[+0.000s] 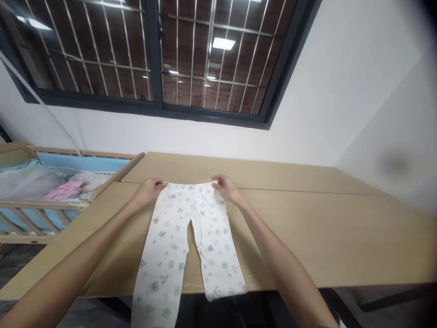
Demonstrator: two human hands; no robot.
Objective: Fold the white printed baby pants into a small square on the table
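Note:
A pair of small white baby pants (pixel 170 232), printed with green and grey animal faces, is stretched out by its waistband. My left hand (pixel 150 190) pinches the left end of the waistband. At the opposite end, my right hand (pixel 227 187) has the other corner between thumb and fingers. Both legs of the pants point toward me over the wooden table. The left leg runs past the table's front edge and out of the bottom of the view; the right leg's cuff reaches that edge.
The light wooden table (pixel 307 228) stretches far to the right, against a white wall. A wooden crib (pixel 41 205) with blue lining stands at the left, holding a pink cloth (pixel 66 189) and white fabric. Above the table is a barred window (pixel 157 59).

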